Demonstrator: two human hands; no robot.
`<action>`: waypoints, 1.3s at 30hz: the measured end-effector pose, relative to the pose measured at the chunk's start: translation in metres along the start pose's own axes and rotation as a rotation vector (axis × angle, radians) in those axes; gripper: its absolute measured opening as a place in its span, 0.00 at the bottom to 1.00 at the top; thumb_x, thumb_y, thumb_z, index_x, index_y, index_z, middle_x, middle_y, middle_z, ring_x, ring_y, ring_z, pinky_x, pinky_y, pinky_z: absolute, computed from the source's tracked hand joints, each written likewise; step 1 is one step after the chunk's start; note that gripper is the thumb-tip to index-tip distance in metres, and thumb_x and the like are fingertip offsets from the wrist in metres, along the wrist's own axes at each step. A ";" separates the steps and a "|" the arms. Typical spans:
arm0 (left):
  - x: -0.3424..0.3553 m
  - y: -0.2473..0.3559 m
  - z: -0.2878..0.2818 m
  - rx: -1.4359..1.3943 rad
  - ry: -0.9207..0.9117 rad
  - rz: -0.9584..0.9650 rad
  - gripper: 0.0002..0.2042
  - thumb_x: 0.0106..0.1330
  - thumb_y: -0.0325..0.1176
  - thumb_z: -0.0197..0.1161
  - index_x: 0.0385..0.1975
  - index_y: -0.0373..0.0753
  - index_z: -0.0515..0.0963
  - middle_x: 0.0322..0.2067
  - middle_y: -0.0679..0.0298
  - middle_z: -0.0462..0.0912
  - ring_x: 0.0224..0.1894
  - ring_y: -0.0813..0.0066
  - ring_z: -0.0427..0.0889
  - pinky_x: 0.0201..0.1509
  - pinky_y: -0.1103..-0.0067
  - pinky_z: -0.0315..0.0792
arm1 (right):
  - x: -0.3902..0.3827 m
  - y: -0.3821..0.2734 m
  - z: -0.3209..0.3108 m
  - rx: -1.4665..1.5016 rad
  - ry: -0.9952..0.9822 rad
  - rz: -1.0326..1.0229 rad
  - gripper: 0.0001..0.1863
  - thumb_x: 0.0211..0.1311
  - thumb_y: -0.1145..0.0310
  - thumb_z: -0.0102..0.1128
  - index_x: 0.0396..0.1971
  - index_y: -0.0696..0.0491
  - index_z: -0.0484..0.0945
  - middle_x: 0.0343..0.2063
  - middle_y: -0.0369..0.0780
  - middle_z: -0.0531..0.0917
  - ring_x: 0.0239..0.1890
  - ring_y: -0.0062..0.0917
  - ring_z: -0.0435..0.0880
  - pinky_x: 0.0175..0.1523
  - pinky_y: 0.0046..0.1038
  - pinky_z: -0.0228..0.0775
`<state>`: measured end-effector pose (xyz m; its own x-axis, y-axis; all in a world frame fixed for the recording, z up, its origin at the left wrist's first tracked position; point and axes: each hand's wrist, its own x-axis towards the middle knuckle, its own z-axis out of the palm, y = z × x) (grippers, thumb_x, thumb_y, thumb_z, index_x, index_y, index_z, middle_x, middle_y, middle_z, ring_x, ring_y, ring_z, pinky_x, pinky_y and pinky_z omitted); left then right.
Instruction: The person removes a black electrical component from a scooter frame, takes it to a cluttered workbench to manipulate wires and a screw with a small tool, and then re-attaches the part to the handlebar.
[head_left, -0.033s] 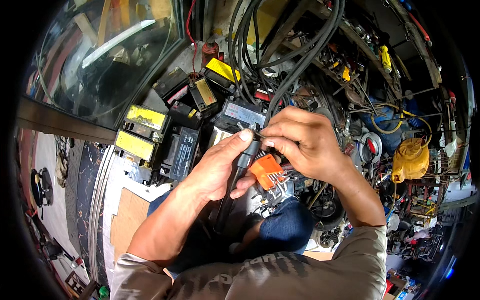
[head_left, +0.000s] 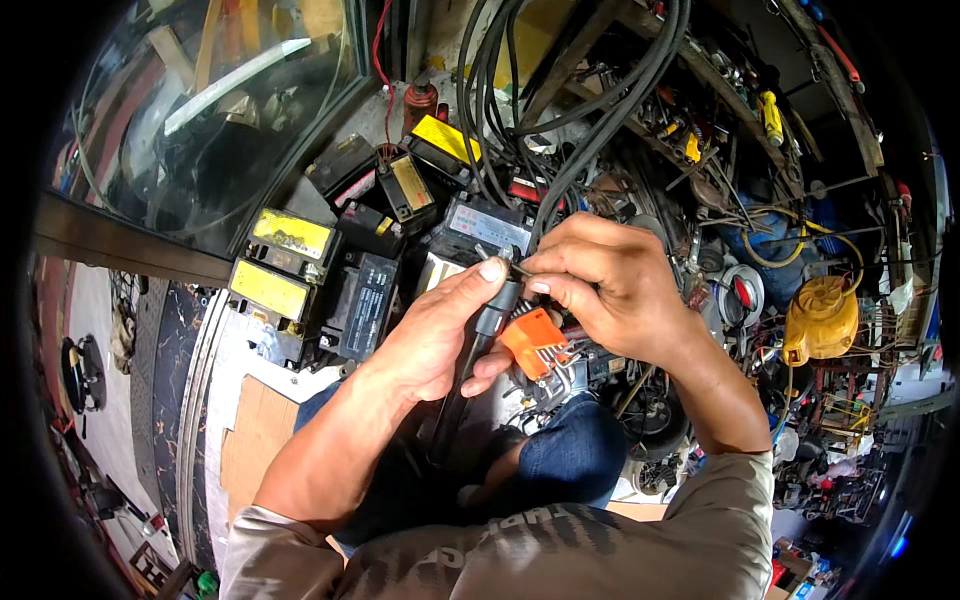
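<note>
1. Matching the earlier frame, with no visible movement of either hand.
2. Grasping a black tube (head_left: 463,388) in the left hand (head_left: 430,345), with thumb near its upper end and fingers curled around it.
3. Pinching a small dark piece (head_left: 518,270), mostly hidden, at that upper end with the right hand (head_left: 612,285).
4. Placed near an orange hex-key holder (head_left: 532,345), just right of the tube; impossible to tell whether touching.

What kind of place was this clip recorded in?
Most likely a small repair workshop: boxy batteries crowd together on the left, an orange hex key set sits near the hands, and tools and metal parts clutter the right.
</note>
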<state>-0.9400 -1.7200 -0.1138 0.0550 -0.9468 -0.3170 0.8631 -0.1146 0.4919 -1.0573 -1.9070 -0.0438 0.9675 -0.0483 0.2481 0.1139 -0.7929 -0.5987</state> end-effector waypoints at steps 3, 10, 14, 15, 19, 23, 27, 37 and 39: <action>0.001 -0.002 -0.001 0.016 -0.010 0.013 0.28 0.81 0.58 0.51 0.50 0.34 0.77 0.30 0.56 0.82 0.13 0.76 0.71 0.10 0.81 0.61 | 0.002 -0.001 -0.002 -0.071 -0.001 -0.059 0.09 0.57 0.74 0.73 0.39 0.57 0.88 0.33 0.42 0.86 0.33 0.35 0.88 0.38 0.33 0.79; 0.001 -0.003 0.002 0.032 0.011 0.005 0.28 0.80 0.59 0.51 0.50 0.33 0.77 0.29 0.56 0.82 0.13 0.76 0.71 0.11 0.82 0.62 | -0.002 -0.007 -0.007 -0.191 -0.029 -0.071 0.07 0.58 0.70 0.72 0.35 0.53 0.85 0.33 0.38 0.84 0.35 0.37 0.85 0.39 0.37 0.79; 0.003 -0.008 -0.003 0.145 -0.056 0.081 0.25 0.81 0.55 0.54 0.56 0.34 0.70 0.27 0.62 0.77 0.16 0.80 0.70 0.13 0.83 0.62 | 0.005 -0.020 -0.018 -0.311 -0.128 -0.101 0.06 0.56 0.70 0.70 0.31 0.52 0.83 0.31 0.37 0.80 0.37 0.34 0.84 0.37 0.36 0.78; 0.002 -0.009 -0.002 0.156 -0.025 0.080 0.25 0.81 0.54 0.54 0.57 0.34 0.70 0.27 0.62 0.77 0.16 0.81 0.70 0.13 0.83 0.62 | 0.007 -0.023 -0.021 -0.353 -0.156 -0.118 0.05 0.55 0.70 0.69 0.30 0.52 0.82 0.30 0.37 0.79 0.37 0.33 0.83 0.36 0.36 0.77; -0.002 -0.005 0.000 0.232 0.012 0.076 0.26 0.81 0.54 0.54 0.59 0.34 0.68 0.26 0.64 0.77 0.16 0.83 0.69 0.13 0.84 0.62 | 0.016 -0.033 -0.027 -0.555 -0.294 -0.220 0.05 0.52 0.69 0.66 0.25 0.51 0.79 0.28 0.34 0.77 0.37 0.30 0.81 0.35 0.34 0.76; -0.004 -0.003 -0.005 0.309 -0.003 0.064 0.27 0.81 0.54 0.54 0.61 0.32 0.67 0.24 0.65 0.76 0.16 0.85 0.68 0.14 0.85 0.61 | 0.022 -0.037 -0.027 -0.558 -0.352 -0.242 0.05 0.51 0.68 0.65 0.25 0.50 0.78 0.27 0.33 0.76 0.36 0.29 0.81 0.35 0.34 0.76; -0.007 -0.003 -0.005 0.254 -0.018 0.014 0.27 0.81 0.54 0.54 0.60 0.32 0.67 0.24 0.65 0.76 0.15 0.84 0.68 0.14 0.85 0.61 | 0.018 -0.019 -0.026 -0.391 -0.351 -0.212 0.05 0.57 0.67 0.65 0.28 0.51 0.80 0.28 0.36 0.77 0.37 0.34 0.82 0.35 0.38 0.75; -0.013 -0.007 -0.006 0.268 0.044 0.066 0.26 0.82 0.53 0.53 0.62 0.33 0.66 0.26 0.63 0.77 0.16 0.82 0.69 0.15 0.84 0.61 | -0.002 -0.001 -0.003 0.040 -0.195 0.018 0.07 0.63 0.68 0.70 0.34 0.56 0.84 0.29 0.43 0.82 0.33 0.43 0.85 0.37 0.39 0.75; -0.012 -0.007 -0.005 0.251 0.026 0.080 0.28 0.82 0.53 0.53 0.64 0.32 0.63 0.26 0.64 0.77 0.17 0.83 0.69 0.15 0.84 0.62 | -0.009 -0.001 0.007 0.174 -0.135 0.075 0.07 0.64 0.69 0.70 0.35 0.57 0.84 0.28 0.44 0.82 0.31 0.43 0.84 0.36 0.38 0.75</action>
<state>-0.9436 -1.7060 -0.1175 0.1335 -0.9481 -0.2885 0.7040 -0.1141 0.7010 -1.0648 -1.9017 -0.0505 0.9948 -0.0119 0.1010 0.0668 -0.6727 -0.7369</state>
